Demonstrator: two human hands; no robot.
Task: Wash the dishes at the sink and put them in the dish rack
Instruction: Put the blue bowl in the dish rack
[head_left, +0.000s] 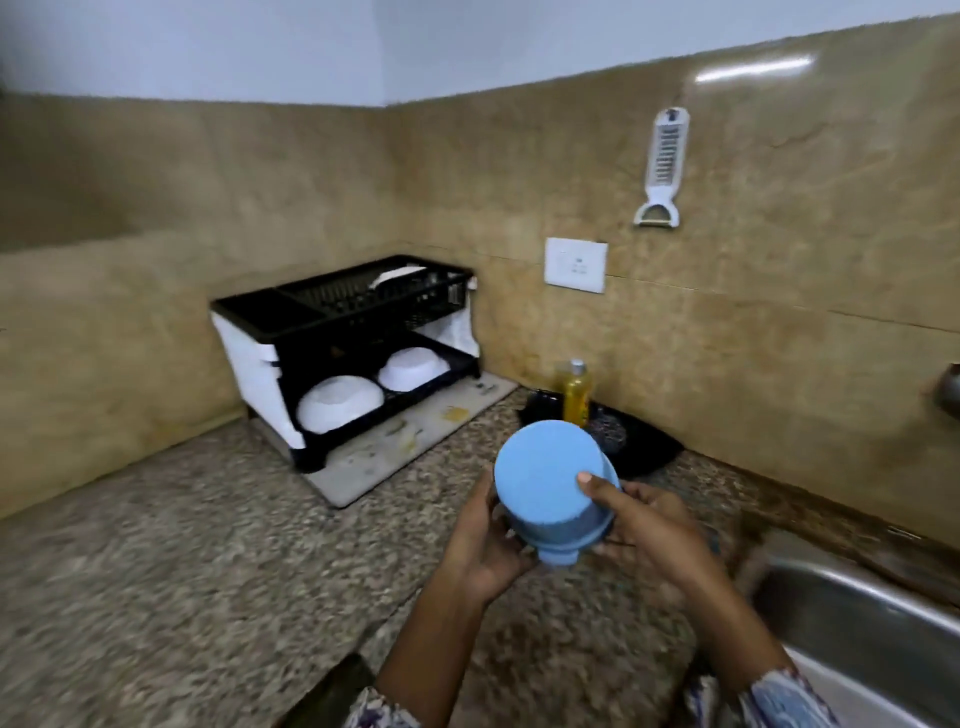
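overhead, round matte blue cup (545, 478)

- Blue cup (548, 480): plastic, tipped with its flat base toward the camera, held above the worktop (182, 545).
- Dish rack (343, 338): black, two-tier, in the corner; two white bowls (340, 402) upturned on its lower tier.

The rack (347, 343) stands on a mat (415, 441) in the back left corner of the surface (156, 545). Two bowls (340, 402) lie upside down on its lower tier, a plate (397, 275) on the upper. Right of the rack, a bottle (575, 392) stands against the wall. The sink (857, 613) lies at the right. Both hands (480, 545) hold a cup (550, 488) over the surface, between rack and sink. A socket (575, 265) and a peeler (662, 166) hang on the wall above the bottle.
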